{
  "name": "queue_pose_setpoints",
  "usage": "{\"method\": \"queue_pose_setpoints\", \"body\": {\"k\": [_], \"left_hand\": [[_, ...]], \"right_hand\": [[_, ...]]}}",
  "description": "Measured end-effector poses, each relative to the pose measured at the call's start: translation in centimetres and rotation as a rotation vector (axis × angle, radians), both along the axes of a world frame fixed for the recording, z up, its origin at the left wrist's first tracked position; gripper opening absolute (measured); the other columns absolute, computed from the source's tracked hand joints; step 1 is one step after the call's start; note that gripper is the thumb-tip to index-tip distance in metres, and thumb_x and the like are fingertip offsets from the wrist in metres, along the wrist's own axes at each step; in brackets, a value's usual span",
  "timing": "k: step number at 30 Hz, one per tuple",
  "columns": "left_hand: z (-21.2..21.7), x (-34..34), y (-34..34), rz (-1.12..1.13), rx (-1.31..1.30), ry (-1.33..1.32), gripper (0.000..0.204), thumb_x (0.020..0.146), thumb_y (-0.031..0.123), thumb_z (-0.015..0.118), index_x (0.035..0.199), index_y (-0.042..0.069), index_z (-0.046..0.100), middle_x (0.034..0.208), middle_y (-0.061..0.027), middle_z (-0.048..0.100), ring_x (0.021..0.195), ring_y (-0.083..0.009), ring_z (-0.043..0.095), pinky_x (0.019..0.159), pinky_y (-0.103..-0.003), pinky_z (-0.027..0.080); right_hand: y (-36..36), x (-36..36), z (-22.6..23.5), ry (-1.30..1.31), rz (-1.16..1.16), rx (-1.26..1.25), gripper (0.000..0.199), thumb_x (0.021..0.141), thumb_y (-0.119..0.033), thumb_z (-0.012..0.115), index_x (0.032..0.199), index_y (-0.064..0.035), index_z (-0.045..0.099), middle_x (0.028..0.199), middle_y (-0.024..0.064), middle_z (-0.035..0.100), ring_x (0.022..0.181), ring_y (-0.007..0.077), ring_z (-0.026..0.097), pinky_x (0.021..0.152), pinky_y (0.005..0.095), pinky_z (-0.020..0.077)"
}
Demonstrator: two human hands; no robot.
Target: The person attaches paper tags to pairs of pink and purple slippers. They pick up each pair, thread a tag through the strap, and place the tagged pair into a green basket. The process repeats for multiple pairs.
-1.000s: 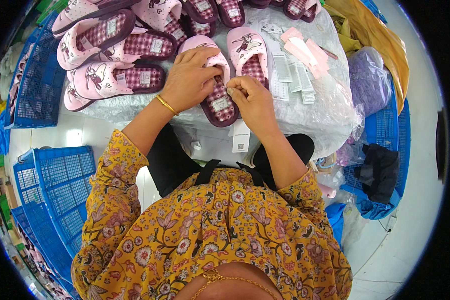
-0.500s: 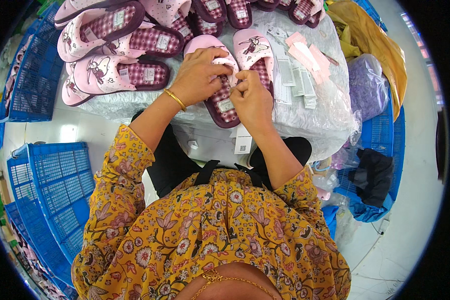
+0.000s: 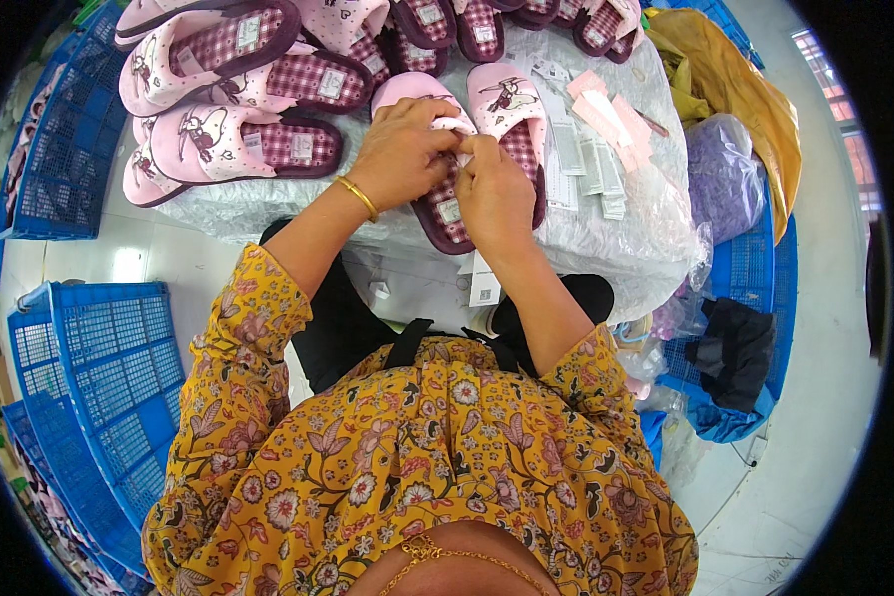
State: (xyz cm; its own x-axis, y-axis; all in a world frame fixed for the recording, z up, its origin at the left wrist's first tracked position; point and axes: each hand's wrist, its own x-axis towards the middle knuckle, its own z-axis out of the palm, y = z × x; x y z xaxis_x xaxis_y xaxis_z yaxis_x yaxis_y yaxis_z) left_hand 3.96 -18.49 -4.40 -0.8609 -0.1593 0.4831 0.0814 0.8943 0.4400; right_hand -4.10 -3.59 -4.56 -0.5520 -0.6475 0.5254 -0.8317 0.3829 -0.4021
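Observation:
Two pink slippers with maroon checked insoles lie side by side before me, toes pointing away. My left hand (image 3: 399, 157) is closed over the upper of the left slipper (image 3: 451, 230), gripping its opening edge. Pinched fingers of my right hand (image 3: 499, 194) meet my left fingertips at that edge; whatever they hold is too small and hidden to make out. The right slipper (image 3: 507, 97) rests next to my right hand, partly covered by it. Below the left slipper's heel a white paper tag (image 3: 484, 285) hangs at the table edge.
Finished-looking slippers (image 3: 204, 139) are piled at the left, with more along the far edge. White and pink paper tags (image 3: 606, 119) lie right on the plastic-covered surface (image 3: 656, 228). Blue crates (image 3: 119, 368) stand at the left; a purple bundle (image 3: 725, 179) sits at the right.
My right hand has moved slightly up and in toward my left, so the fingertips now meet at the left slipper's upper. The slippers have barely shifted.

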Motion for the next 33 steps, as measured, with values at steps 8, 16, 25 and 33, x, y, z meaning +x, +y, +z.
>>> {"method": "queue_pose_setpoints", "body": {"k": [8, 16, 25, 33], "left_hand": [[0.6, -0.9, -0.1, -0.014, -0.125, -0.056, 0.019, 0.078, 0.020, 0.070, 0.096, 0.014, 0.071, 0.121, -0.0037, 0.059, 0.115, -0.0273, 0.051, 0.097, -0.044, 0.037], [0.0, -1.9, -0.8, -0.048, -0.372, -0.013, 0.020, 0.077, 0.008, 0.060, 0.096, 0.008, 0.065, 0.111, -0.0076, 0.057, 0.105, -0.0285, 0.057, 0.086, -0.043, 0.048], [0.8, -0.3, -0.3, -0.024, 0.098, 0.073, 0.007, 0.092, 0.012, 0.057, 0.096, 0.006, 0.060, 0.113, -0.0091, 0.057, 0.095, -0.0317, 0.062, 0.079, -0.038, 0.051], [0.4, -0.4, -0.1, -0.003, 0.075, 0.061, 0.011, 0.093, 0.014, 0.056, 0.100, 0.006, 0.060, 0.113, -0.0106, 0.057, 0.097, -0.0330, 0.061, 0.081, -0.040, 0.051]], "right_hand": [[0.4, 0.1, 0.1, -0.132, 0.018, -0.002, 0.017, 0.081, -0.004, 0.064, 0.096, -0.0074, 0.056, 0.084, 0.0140, 0.066, 0.076, 0.0354, 0.064, 0.063, 0.0472, 0.0489], [3.3, -0.9, 1.2, -0.383, 0.050, -0.217, 0.022, 0.082, -0.004, 0.071, 0.102, -0.0041, 0.062, 0.089, 0.0126, 0.063, 0.072, 0.0219, 0.065, 0.065, 0.0326, 0.0517], [14.1, 3.0, -2.9, -0.560, -0.079, -0.002, 0.034, 0.083, -0.018, 0.076, 0.110, -0.0010, 0.064, 0.102, 0.0162, 0.067, 0.090, 0.0255, 0.067, 0.081, 0.0354, 0.0525], [10.3, 3.4, -7.5, -0.951, -0.066, -0.270, 0.041, 0.085, -0.018, 0.077, 0.115, 0.0036, 0.058, 0.105, 0.0099, 0.065, 0.094, 0.0151, 0.061, 0.084, 0.0302, 0.0491]]}}
